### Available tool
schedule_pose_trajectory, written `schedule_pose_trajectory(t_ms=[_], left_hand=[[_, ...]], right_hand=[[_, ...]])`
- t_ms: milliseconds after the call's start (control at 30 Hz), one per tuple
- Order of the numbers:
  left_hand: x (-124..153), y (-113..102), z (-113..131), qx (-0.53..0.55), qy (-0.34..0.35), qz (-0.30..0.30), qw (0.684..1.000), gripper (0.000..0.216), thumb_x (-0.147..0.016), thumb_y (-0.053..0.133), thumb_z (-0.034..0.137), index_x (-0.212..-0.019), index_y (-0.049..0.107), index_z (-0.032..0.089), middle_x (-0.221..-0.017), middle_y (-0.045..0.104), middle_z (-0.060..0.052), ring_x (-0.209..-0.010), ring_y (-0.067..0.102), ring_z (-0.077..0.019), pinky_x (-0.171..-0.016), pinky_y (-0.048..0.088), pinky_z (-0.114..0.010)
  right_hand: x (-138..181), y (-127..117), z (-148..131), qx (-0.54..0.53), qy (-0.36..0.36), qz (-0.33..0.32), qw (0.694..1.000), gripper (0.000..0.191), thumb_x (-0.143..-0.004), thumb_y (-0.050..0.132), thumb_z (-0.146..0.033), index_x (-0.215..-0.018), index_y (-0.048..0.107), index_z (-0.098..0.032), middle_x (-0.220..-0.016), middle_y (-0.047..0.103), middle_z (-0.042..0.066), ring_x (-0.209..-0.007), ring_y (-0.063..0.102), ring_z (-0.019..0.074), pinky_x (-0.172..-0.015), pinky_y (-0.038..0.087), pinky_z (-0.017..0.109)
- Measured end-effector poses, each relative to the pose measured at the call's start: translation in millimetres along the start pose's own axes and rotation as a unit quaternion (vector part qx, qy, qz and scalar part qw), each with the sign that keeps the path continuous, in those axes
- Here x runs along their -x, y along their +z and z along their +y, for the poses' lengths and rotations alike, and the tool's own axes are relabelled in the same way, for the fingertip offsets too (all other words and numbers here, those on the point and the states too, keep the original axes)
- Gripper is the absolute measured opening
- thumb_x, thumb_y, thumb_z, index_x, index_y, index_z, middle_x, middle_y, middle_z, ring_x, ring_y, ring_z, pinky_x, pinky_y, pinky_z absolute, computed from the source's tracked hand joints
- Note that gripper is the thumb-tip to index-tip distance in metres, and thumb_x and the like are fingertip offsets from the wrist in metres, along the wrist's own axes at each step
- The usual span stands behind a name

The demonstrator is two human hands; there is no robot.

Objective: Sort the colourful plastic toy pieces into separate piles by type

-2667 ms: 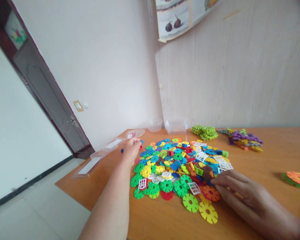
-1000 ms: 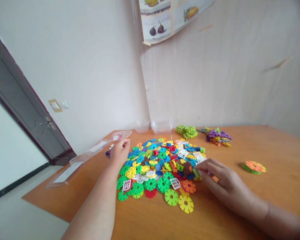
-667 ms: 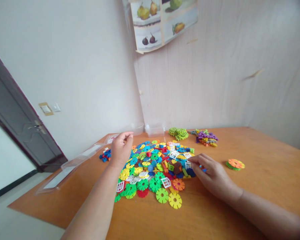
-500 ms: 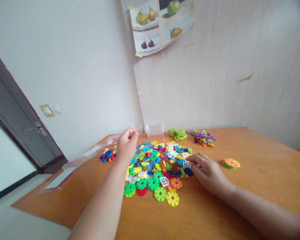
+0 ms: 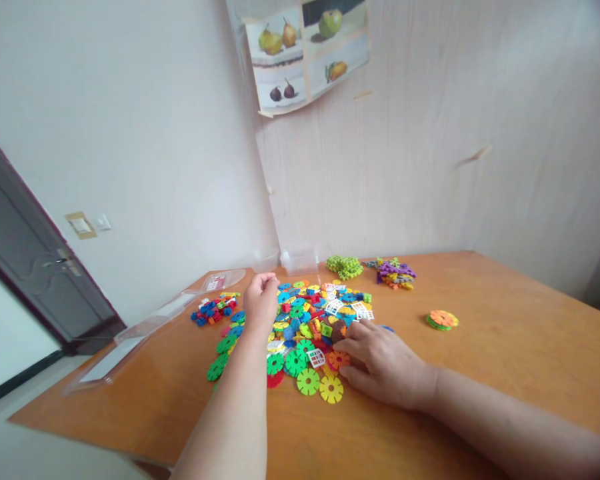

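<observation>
A mixed pile of plastic building pieces (image 5: 295, 311) lies mid-table: notched discs, small bricks and white lattice pieces. Above its left side is my left hand (image 5: 261, 299), fingers closed together; whatever they hold, if anything, is hidden. My right hand (image 5: 383, 360) rests low at the pile's right edge with thumb and fingers apart, nearest to an orange notched disc (image 5: 339, 361). In front of the pile lie a yellow disc (image 5: 331, 389) and a lime green disc (image 5: 308, 382). A white lattice piece (image 5: 316, 359) sits on the discs beside them.
Small red and blue bricks (image 5: 213, 309) are heaped on the left. Clear plastic containers (image 5: 300, 261) and lids (image 5: 111, 360) line the back and left edge. Green pieces (image 5: 345, 267), purple and yellow pieces (image 5: 396, 273), and a disc stack (image 5: 442, 320) stand apart.
My right hand has moved from the white lattice pieces toward me and left, its fingers spreading near the orange disc. My left hand stays closed above the pile. The view has shifted slightly.
</observation>
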State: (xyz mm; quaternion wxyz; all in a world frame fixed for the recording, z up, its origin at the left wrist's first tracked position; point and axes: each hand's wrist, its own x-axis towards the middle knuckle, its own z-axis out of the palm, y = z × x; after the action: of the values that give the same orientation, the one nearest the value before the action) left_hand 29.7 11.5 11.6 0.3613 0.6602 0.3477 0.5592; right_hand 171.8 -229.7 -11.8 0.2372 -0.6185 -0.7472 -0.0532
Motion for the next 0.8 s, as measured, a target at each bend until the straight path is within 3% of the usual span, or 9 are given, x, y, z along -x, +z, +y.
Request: schedule_pose_trajectory(t_ms=[167,300,400,567,700,800], left_hand=[[1.7,-2.2,10.1,0.000,0.003,-0.021,1.000,0.027,-0.080,0.059,0.035,-0.099,0.067,0.017,-0.089,0.073,-0.005,-0.080,0.067,-0.0167,-0.073,0.051,-0.026],[13.5,4.6,24.1,-0.011,0.002,-0.100,0.995,0.025,-0.082,0.058,0.038,-0.093,0.067,0.018,-0.082,0.073,-0.003,-0.073,0.065,-0.0156,-0.066,0.048,-0.024],[23.4,10.5,30.3,-0.011,0.019,-0.171,0.985,0.023,-0.082,0.059,0.037,-0.090,0.068,0.018,-0.081,0.072,-0.002,-0.073,0.064,-0.0152,-0.068,0.048,-0.024],[42.0,19.0,41.7,-0.004,0.034,-0.318,0.947,0.021,-0.084,0.060,0.035,-0.093,0.071,0.019,-0.084,0.072,-0.002,-0.076,0.063,-0.0154,-0.071,0.048,-0.025],[57.4,23.8,50.9,-0.005,0.027,-0.424,0.905,0.025,-0.084,0.062,0.038,-0.097,0.071,0.019,-0.087,0.071,-0.003,-0.080,0.063,-0.0164,-0.072,0.048,-0.026],[66.6,28.6,52.6,-0.001,0.012,-0.463,0.886,0.024,-0.082,0.065,0.038,-0.096,0.068,0.019,-0.084,0.068,-0.003,-0.077,0.061,-0.0157,-0.067,0.047,-0.025]], right_hand=[[-2.2,2.7,-5.3,0.037,0.017,-0.021,0.999,0.025,-0.089,0.057,-0.040,-0.102,0.072,-0.025,-0.094,0.062,0.008,-0.092,0.055,0.0248,-0.075,0.043,0.036],[-2.5,3.9,-4.2,0.043,-0.001,-0.017,0.999,0.023,-0.093,0.052,-0.036,-0.088,0.071,-0.024,-0.091,0.062,0.007,-0.088,0.054,0.0226,-0.073,0.042,0.034],[-2.8,6.8,-0.3,0.027,0.002,0.005,1.000,0.027,-0.097,0.045,-0.031,-0.089,0.070,-0.023,-0.089,0.063,0.007,-0.088,0.055,0.0214,-0.075,0.043,0.033],[-4.1,16.3,13.6,-0.101,0.097,0.096,0.985,0.030,-0.100,0.041,-0.033,-0.088,0.066,-0.021,-0.085,0.064,0.005,-0.080,0.058,0.0180,-0.072,0.044,0.029],[-4.9,23.5,23.4,-0.228,0.173,0.140,0.948,0.036,-0.099,0.041,-0.043,-0.083,0.062,-0.019,-0.073,0.060,0.001,-0.068,0.054,0.0158,-0.062,0.042,0.027],[-5.3,25.4,26.5,-0.294,0.212,0.154,0.919,0.038,-0.098,0.043,-0.047,-0.087,0.065,-0.018,-0.074,0.062,0.001,-0.069,0.054,0.0153,-0.061,0.042,0.027]])
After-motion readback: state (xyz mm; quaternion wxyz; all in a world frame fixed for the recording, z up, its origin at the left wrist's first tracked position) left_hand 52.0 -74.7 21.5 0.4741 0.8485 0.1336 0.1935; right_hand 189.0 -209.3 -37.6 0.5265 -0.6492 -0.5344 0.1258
